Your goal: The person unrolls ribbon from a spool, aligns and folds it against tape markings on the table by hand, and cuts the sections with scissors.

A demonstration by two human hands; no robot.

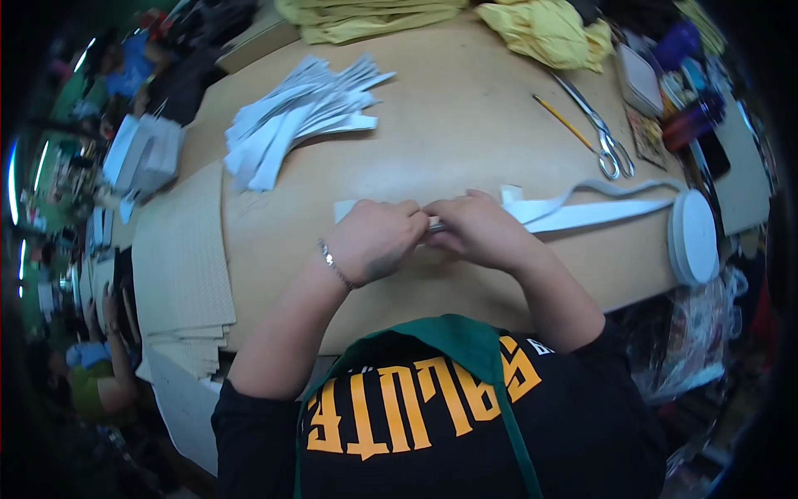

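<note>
My left hand (386, 239) and my right hand (478, 229) meet over the near part of the table, fingers pinched together. A white band (565, 216) runs from a white roll (694, 237) at the right to under my right hand. A pale end of strip shows just past my left hand. Both hands appear closed on the band, though the fingers hide most of it. Between the fingertips is a small greyish, shiny piece (436, 224), too small to name. A second, narrower length of band curls above the first towards the roll.
Cut white strips (295, 116) lie piled at the back left, with stacked cream sheets (181, 258) along the left edge. Scissors (600, 129) and a yellow pencil (565, 122) lie at the right. Yellow cloth (549, 33) is at the back. A person (96, 382) sits far left.
</note>
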